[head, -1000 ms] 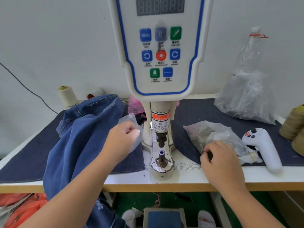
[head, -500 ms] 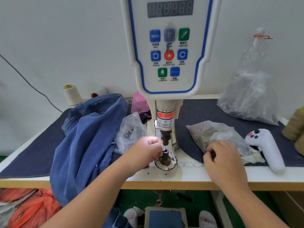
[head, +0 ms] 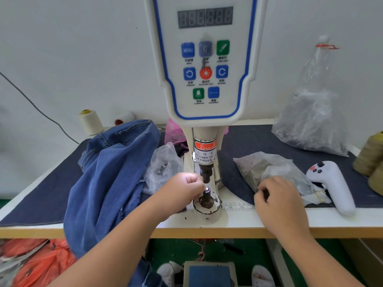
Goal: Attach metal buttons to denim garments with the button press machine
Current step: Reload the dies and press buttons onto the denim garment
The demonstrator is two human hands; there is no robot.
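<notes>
The white button press machine [head: 205, 79] stands at the table's middle, its upper punch [head: 206, 172] above the dark lower die [head: 206, 200]. My left hand [head: 182, 189] pinches a small shiny metal button part [head: 206, 189] right on top of the die. A blue denim garment [head: 107, 172] lies heaped to the left and hangs over the front edge. My right hand [head: 277, 199] rests at the mouth of a clear bag of button parts [head: 259, 166], fingers curled around a small dark piece.
A small clear bag [head: 161, 168] lies left of the press. At the right are a white handheld controller [head: 331, 183], a large plastic bag [head: 310, 125] and olive thread cones [head: 371, 154]. A cream cone [head: 90, 122] stands back left. A foot pedal [head: 209, 274] sits below.
My left hand left the small clear bag and moved right to the lower die, bringing a shiny button part onto it. My right hand stayed at the bag of parts.
</notes>
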